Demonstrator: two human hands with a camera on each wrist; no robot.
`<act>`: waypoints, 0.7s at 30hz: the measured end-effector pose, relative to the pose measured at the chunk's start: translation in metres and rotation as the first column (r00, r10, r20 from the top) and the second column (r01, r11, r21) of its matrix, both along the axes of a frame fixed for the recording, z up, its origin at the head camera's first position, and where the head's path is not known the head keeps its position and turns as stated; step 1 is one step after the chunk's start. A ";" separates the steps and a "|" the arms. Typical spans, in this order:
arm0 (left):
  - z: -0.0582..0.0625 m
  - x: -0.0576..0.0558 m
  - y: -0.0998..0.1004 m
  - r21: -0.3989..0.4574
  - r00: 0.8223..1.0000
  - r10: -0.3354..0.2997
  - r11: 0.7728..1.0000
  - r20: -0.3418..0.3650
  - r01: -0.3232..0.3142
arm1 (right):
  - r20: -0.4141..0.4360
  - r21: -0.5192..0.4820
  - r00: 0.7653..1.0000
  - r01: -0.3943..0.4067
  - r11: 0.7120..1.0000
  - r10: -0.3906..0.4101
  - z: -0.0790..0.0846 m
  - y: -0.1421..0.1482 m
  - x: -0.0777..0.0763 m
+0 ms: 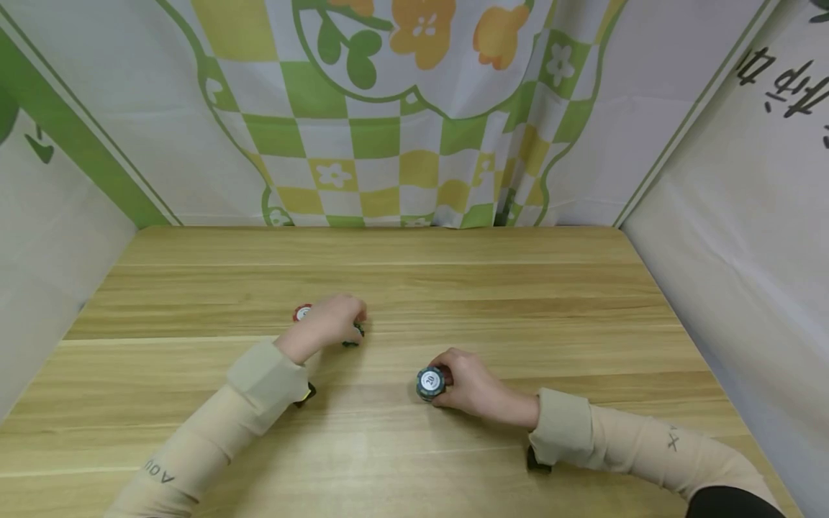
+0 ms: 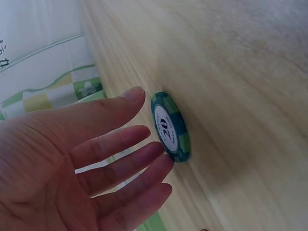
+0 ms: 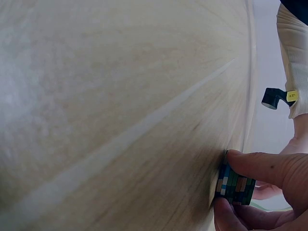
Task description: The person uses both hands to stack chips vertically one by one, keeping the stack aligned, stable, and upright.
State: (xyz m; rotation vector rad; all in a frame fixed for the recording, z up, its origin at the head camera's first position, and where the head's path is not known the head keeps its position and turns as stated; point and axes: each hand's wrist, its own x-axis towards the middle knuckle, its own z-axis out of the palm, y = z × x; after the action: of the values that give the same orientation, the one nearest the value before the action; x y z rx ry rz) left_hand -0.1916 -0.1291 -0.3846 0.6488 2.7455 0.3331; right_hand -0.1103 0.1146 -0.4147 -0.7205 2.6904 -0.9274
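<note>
In the head view my left hand (image 1: 330, 321) reaches over a green poker chip (image 1: 352, 334) left of the table's middle. The left wrist view shows that chip (image 2: 168, 127) flat on the wood, marked 20. The thumb of my left hand (image 2: 96, 159) is apart from its fingers, and their tips are right at the chip's rim. My right hand (image 1: 476, 385) holds a short stack of poker chips (image 1: 430, 383), the top one marked 20. Seen from the right wrist, thumb and fingers pinch the stack (image 3: 236, 184) by its sides, close over the table.
A red poker chip (image 1: 302, 312) lies beyond my left wrist, partly covered by it. The wooden table (image 1: 401, 460) ends at a checked curtain (image 1: 414, 165) at the back. White cloth walls (image 1: 732, 216) stand at both sides.
</note>
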 end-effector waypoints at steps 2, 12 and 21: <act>0.000 0.001 -0.001 0.002 1.000 0.018 1.000 0.024 -0.018 | 0.000 -0.002 1.000 0.003 1.000 -0.003 0.000 0.000 0.000; -0.002 0.001 -0.002 -0.023 0.997 0.065 0.998 0.046 -0.064 | -0.008 0.005 1.000 -0.003 1.000 0.003 0.000 0.000 0.000; -0.004 0.001 -0.001 -0.027 0.997 0.065 0.998 0.050 -0.064 | 0.004 0.015 1.000 0.002 1.000 -0.002 0.001 0.000 0.001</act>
State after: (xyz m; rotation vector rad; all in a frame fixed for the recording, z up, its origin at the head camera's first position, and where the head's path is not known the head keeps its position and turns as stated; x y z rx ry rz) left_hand -0.1908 -0.1301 -0.3883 0.5382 2.7219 0.3244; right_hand -0.1095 0.1147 -0.4135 -0.7122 2.6924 -0.9076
